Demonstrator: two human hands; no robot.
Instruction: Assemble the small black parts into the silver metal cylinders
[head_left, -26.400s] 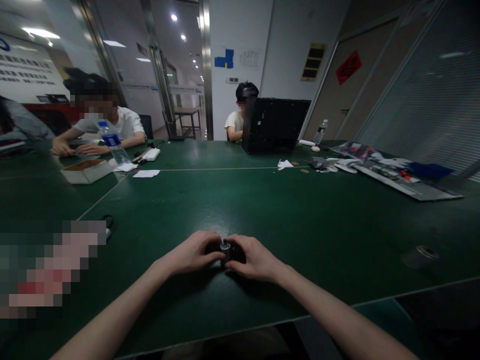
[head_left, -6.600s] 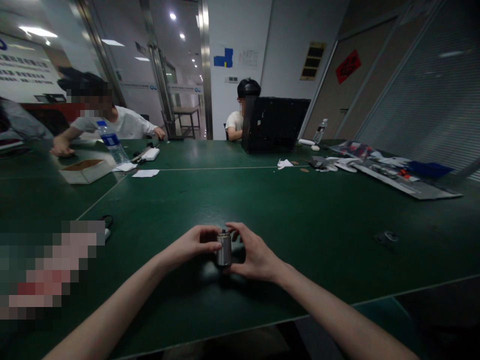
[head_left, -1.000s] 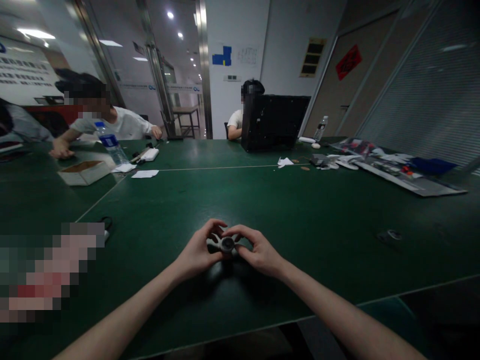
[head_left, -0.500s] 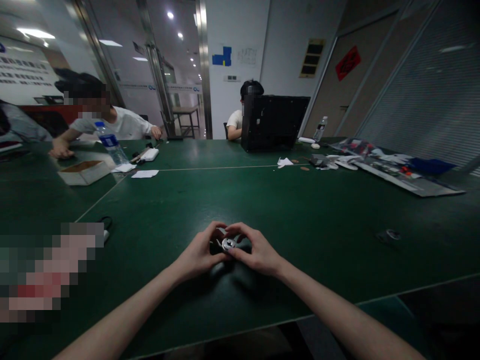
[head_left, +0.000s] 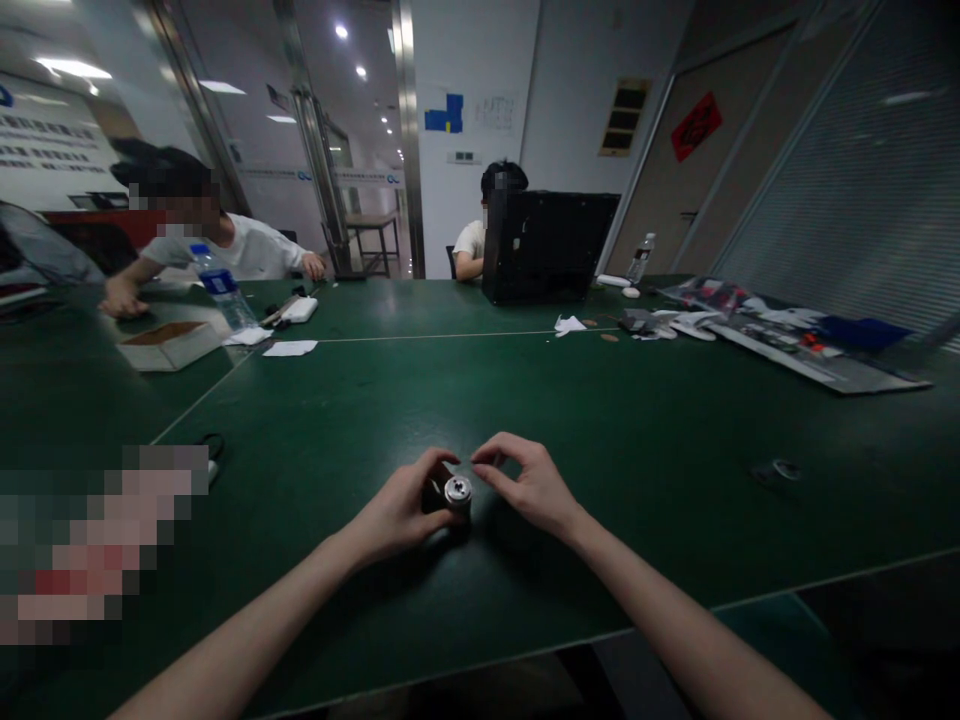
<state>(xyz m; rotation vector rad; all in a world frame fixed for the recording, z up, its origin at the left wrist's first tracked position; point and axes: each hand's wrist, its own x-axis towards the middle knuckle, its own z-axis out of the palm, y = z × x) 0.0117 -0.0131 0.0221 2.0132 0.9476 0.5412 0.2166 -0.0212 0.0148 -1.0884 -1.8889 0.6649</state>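
Left hand (head_left: 405, 503) grips metal cylinder (head_left: 458, 494) between thumb and fingers, end face up. Green table (head_left: 360, 400) below cylinder; contact unclear. Right hand (head_left: 534, 483) just right of cylinder, fingertips drawn together, can't tell if pinching anything. Small dark part (head_left: 778, 471) well right of cylinder.

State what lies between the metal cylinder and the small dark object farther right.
In the head view: first the right hand, just beside the metal cylinder, then green tabletop.

a pale wall (head_left: 566, 110) stands between glass doors (head_left: 259, 150) and a brown door (head_left: 675, 185) bearing a red diamond-shaped sign (head_left: 697, 126).
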